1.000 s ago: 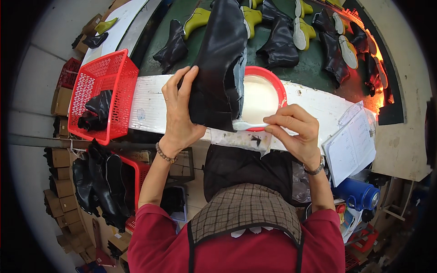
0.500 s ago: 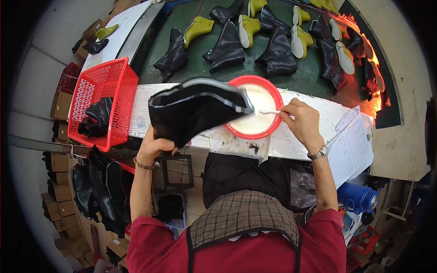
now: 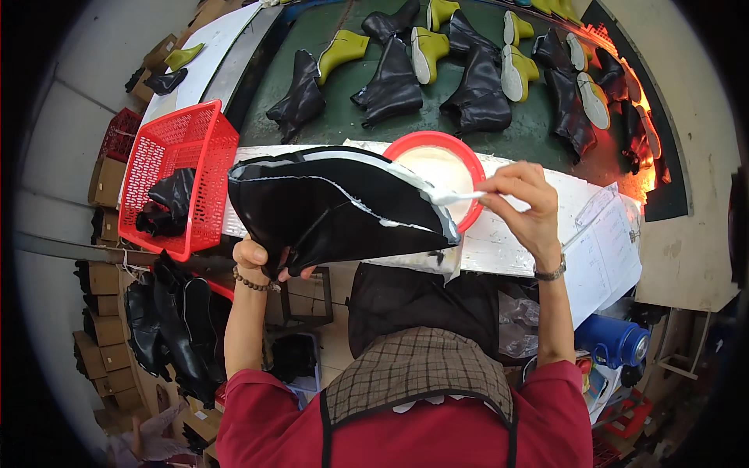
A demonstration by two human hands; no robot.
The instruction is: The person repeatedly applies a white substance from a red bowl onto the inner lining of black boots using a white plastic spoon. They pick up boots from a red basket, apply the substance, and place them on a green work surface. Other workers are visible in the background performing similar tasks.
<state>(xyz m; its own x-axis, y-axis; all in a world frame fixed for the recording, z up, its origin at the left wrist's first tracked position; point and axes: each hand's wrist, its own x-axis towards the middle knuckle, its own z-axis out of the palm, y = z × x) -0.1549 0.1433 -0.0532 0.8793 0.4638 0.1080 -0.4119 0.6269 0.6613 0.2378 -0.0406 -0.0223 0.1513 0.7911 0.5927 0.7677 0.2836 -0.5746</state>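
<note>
white bench [image 3: 546, 234] | on it: red bowl [image 3: 406, 142], red basket [image 3: 211, 140], paper sheets [image 3: 608, 249]

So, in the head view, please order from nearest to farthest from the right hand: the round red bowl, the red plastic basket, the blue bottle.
1. Round red bowl, just left of the right hand.
2. Blue bottle, below it.
3. Red plastic basket, far left.

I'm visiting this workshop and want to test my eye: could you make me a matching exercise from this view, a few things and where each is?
Things:
1. black boot upper
2. brush
3. red bowl
4. red basket

Places:
A. on the bench, holding white paste
B. in the right hand
C. at the bench's left end
D. in the left hand

Pairs: 1-D, 2-B, 3-A, 4-C
</note>
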